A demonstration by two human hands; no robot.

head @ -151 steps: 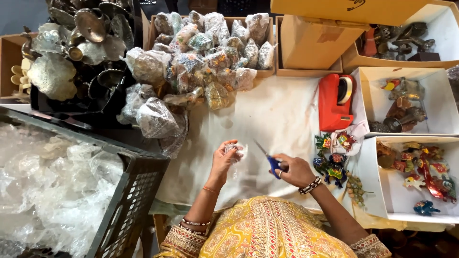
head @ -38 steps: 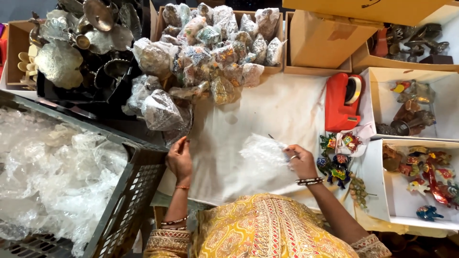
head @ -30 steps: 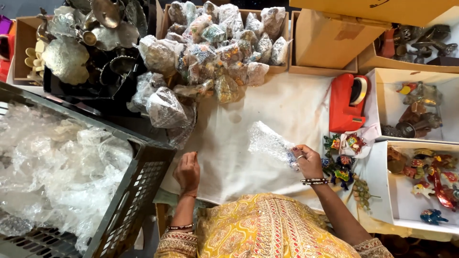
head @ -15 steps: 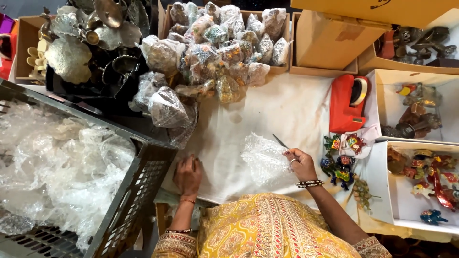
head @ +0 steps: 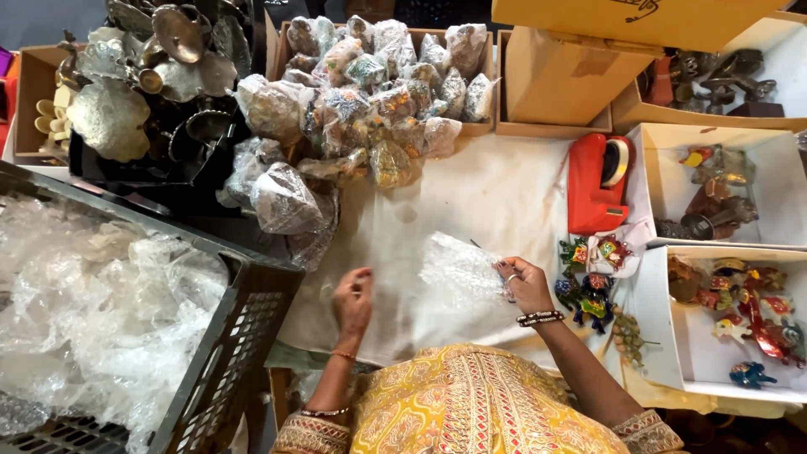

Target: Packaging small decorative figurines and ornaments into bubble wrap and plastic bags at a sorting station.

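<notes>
Since half a second ago the left hand (head: 353, 300) has lifted off the white cloth (head: 496, 197) and slid a little toward the middle of the bench, and the sheet of bubble wrap (head: 454, 273) has been drawn slightly nearer the body. Now the left hand hovers with fingers loosely spread and palm down, holding nothing, just left of the bubble wrap and apart from it. Its wrist carries a thin orange bangle. The right hand (head: 525, 284) pinches the right edge of the bubble wrap between thumb and fingers; a thin dark tip, probably of scissors, peeks out above the sheet, but the tool itself is hidden. The bubble wrap lies flat on the cloth in front of the person, between the two hands.

Just right of the right hand stand small painted figurines (head: 588, 290) in bright colours, and beyond them a red tape dispenser (head: 593, 185). White boxes (head: 656, 311) on the right hold more painted and metal pieces. At the far edge a cardboard box overflows with wrapped bundles (head: 370, 92) that spill onto the cloth. To the left sits a dark plastic crate (head: 244, 324) filled with crumpled clear wrap, and behind it a heap of metal leaf-shaped dishes (head: 126, 92).
</notes>
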